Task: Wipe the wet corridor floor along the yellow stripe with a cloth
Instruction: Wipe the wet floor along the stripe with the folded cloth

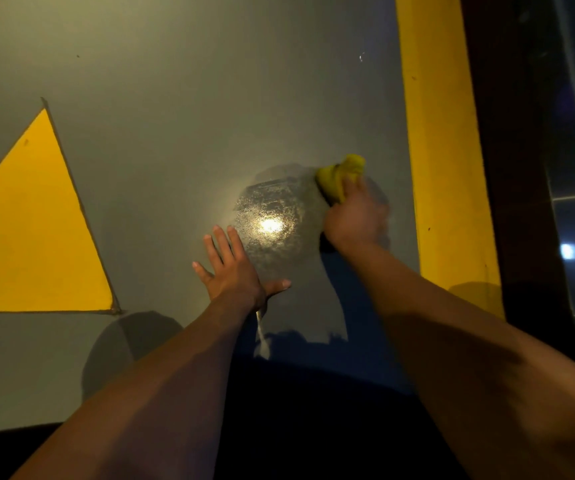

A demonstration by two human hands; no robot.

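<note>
- Gripping a bunched yellow cloth (339,178) in the right hand (355,220), fingers curled round it, pressed to the grey floor (175,98) at the far edge of the wet patch (275,223), near the yellow stripe (442,150).
- Bracing with the left hand (234,271), fingers straight and spread, flat on the floor beside the patch, holding nothing.
- Risking a slip of that bracing palm onto the wet film.
- Smearing rather than lifting water, probably, if the cloth is soaked.
- Missing the nearer streak (262,337).
</note>
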